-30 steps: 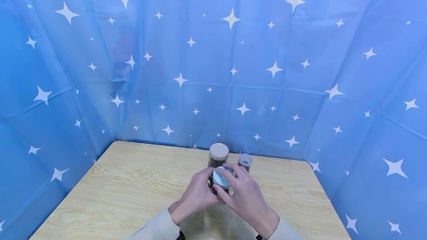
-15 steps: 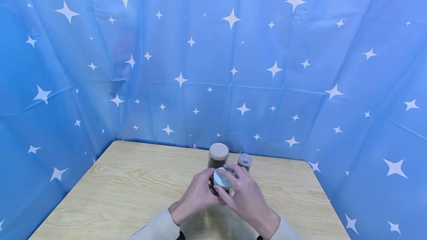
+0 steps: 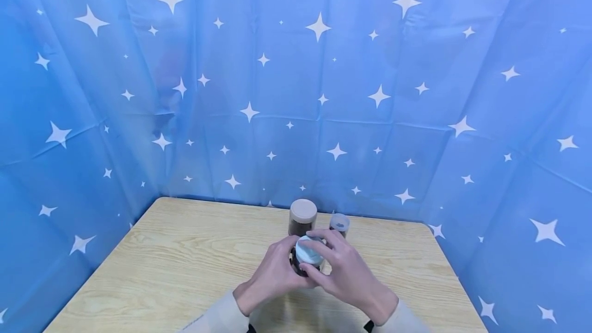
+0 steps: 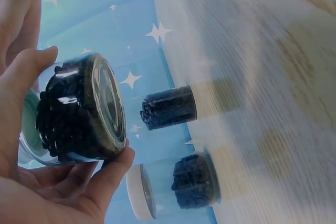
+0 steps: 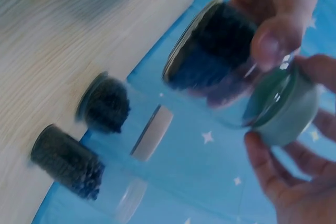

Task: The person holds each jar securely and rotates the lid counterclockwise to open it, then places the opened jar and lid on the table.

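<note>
A blue curtain (image 3: pixel 296 86) printed with white four-pointed stars hangs across the back and both sides, creased by straight folds. Before it spreads the pale wood-grain tabletop (image 3: pixel 185 256), its far corners rounded. Two light sleeves (image 3: pixel 219 316) reach in over the near edge. The left hand (image 3: pixel 276 272) is curled round the body of a clear jar (image 4: pixel 79 111), thumb on one side and fingers on the other; the right hand (image 3: pixel 344 274) has thumb and fingertips clamped about the same jar's lid. That jar is raised off the tabletop, near its far half, with its round base showing in the left wrist view. Beyond it stand two more clear jars, upright and apart near the far edge: a wide jar (image 3: pixel 301 227) on the left and a slim jar (image 4: pixel 168 108) on the right. The wide one wears a whitish cap (image 3: pixel 303 209), the slim one a translucent top (image 3: pixel 340 221). The held jar's pale turquoise lid (image 3: pixel 308 252) sits at its mouth. Smallest are the dark pieces (image 4: pixel 65 111) inside all three jars.
</note>
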{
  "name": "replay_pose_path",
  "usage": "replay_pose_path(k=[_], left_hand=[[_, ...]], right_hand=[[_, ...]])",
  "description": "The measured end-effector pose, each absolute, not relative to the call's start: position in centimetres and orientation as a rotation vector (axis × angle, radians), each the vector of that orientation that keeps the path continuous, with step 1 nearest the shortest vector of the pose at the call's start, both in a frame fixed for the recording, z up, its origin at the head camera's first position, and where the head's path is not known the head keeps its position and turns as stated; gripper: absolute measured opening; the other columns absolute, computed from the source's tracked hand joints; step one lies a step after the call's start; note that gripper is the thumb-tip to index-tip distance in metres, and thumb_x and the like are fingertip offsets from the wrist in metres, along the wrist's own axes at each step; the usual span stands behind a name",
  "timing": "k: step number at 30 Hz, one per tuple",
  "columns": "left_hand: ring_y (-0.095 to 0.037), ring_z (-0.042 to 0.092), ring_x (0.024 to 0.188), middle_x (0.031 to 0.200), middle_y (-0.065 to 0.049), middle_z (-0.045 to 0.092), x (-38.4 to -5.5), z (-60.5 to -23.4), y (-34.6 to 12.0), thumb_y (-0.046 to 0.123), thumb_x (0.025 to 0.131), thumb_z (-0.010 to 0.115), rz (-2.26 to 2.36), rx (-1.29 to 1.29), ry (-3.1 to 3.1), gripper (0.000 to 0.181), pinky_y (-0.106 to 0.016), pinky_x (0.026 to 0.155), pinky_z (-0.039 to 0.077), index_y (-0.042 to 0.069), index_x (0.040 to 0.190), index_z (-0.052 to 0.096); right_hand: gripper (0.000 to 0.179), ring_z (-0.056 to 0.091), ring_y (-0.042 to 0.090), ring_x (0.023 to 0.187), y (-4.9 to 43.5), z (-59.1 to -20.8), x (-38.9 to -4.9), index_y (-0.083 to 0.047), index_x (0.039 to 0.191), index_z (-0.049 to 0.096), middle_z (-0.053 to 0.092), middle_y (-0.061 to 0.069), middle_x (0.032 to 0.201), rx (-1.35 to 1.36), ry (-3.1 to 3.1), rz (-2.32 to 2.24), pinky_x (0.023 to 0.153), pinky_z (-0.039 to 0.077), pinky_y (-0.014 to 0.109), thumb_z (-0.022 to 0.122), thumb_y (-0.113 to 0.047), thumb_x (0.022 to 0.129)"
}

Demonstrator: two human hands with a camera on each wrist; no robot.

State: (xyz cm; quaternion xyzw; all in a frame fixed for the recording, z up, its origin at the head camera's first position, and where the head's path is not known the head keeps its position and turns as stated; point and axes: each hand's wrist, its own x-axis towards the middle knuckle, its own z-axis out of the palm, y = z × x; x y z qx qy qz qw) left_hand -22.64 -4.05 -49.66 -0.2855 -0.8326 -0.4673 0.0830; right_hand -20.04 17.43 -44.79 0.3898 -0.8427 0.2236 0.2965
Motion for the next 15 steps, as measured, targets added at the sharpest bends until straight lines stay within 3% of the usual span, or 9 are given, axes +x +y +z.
replay_pose_path(k=[9, 15], left_hand=[[-0.001, 0.074, 0.105, 0.119, 0.01, 0.081, -21.9, -49.8, -4.4, 0.039, 0.079, 0.108, -1.418, -0.892, -2.489, 0.071, -0.025, 0.092, 0.064, 0.029, 0.14, 0.073], [0.0, 0.075, 0.106, 0.12, 0.013, 0.082, -21.7, -50.0, -4.5, 0.04, 0.08, 0.107, -1.425, -0.908, -2.501, 0.078, -0.025, 0.094, 0.064, 0.031, 0.148, 0.071]], right_hand=[[0.051, 0.073, 0.027, 0.136, 19.8, -44.4, -21.4, -0.018, 0.145, 0.075, 0.073, 0.012, 0.151, 1.443, -2.165, 0.732, 0.112, 0.061, 0.022, 0.094, -0.01, 0.098], [0.048, 0.074, 0.026, 0.138, 20.4, -44.0, -21.8, -0.017, 0.144, 0.072, 0.07, 0.014, 0.156, 1.579, -2.178, 0.806, 0.114, 0.061, 0.022, 0.087, -0.003, 0.101]])
